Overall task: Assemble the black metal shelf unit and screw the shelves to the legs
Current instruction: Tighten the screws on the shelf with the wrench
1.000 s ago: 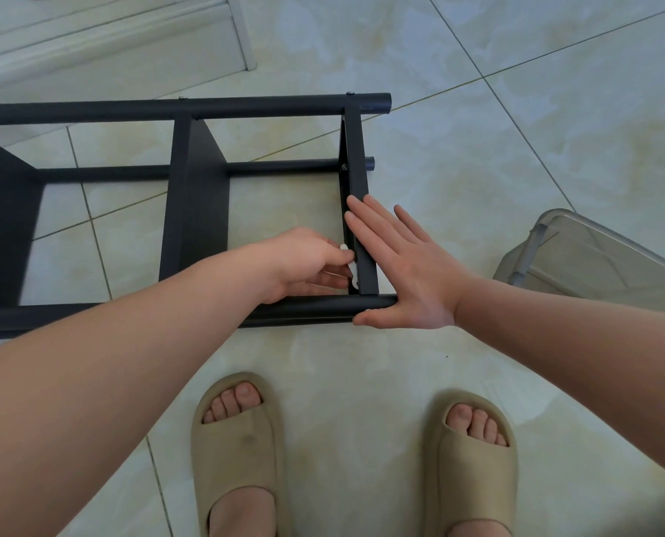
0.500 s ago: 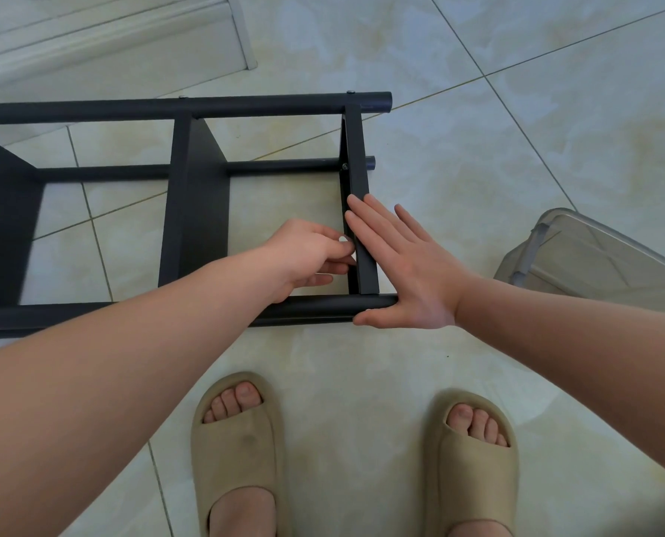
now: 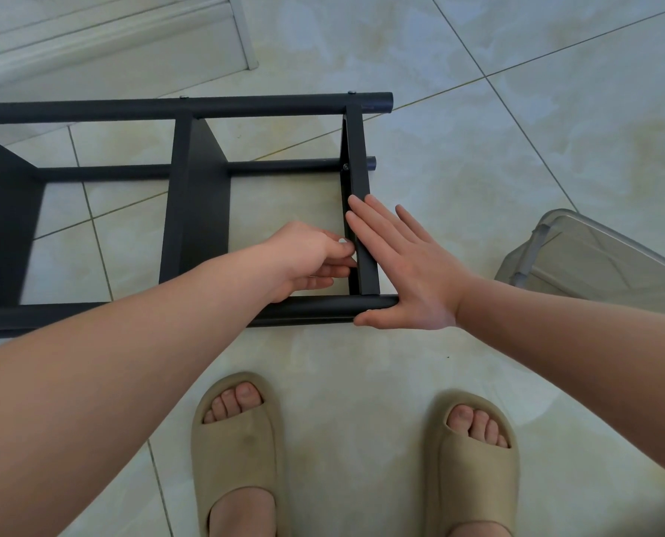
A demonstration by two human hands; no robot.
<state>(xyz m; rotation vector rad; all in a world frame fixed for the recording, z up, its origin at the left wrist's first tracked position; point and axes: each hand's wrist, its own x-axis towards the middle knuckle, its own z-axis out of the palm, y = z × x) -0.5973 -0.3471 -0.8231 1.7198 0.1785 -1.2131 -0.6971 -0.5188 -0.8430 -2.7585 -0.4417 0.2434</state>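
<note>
- Black shelf unit (image 3: 191, 106) lies on its side on the tiled floor (image 3: 517, 149), spanning left edge to centre of frame.
- End shelf (image 3: 362, 180) stands on edge between the far leg and the near leg (image 3: 315, 306); a screw head shows on its inner face by the middle leg.
- Right hand (image 3: 412, 273): flat, fingers straight, pressed on the end shelf's outer side, thumb along the near leg's end.
- Left hand (image 3: 307, 257): fingers curled against the shelf's inner face; can't tell if they pinch anything.
- Clear plastic bin (image 3: 594, 257) at right edge.
- Two beige sandals (image 3: 238, 451) at bottom centre.
</note>
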